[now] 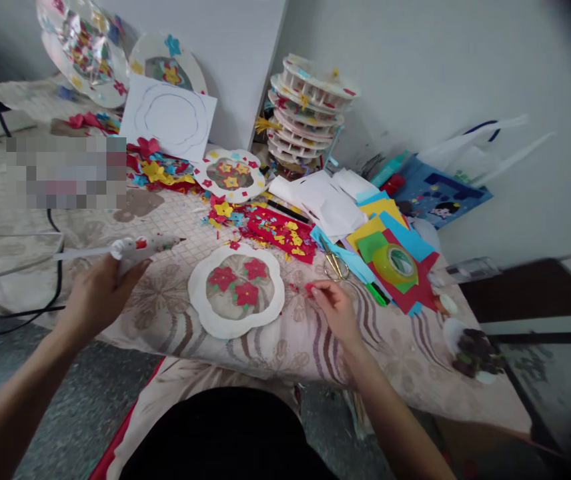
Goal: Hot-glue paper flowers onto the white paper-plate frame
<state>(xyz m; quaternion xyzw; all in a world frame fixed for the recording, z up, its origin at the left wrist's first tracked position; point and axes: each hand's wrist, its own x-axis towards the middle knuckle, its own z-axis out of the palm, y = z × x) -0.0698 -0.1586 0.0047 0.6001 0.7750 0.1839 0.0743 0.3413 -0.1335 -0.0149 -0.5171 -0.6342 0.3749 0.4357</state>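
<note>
L hand [103, 280] is wrapping snugly round glue gun [129, 247]; R hand [335, 307] is pinching tiny red pc [309, 289] at fingertips. White scalloped frame [198, 293] is lying btwn them on tablecloth [285, 353] (prob. light, easily bent), prob. needing rim hold.

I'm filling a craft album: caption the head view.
Left hand holds glue gun, right hand red piece; white frame lies between.

Patterned cloth-covered table [390, 373]; scissors [336, 265], tape roll [401, 261].
</note>
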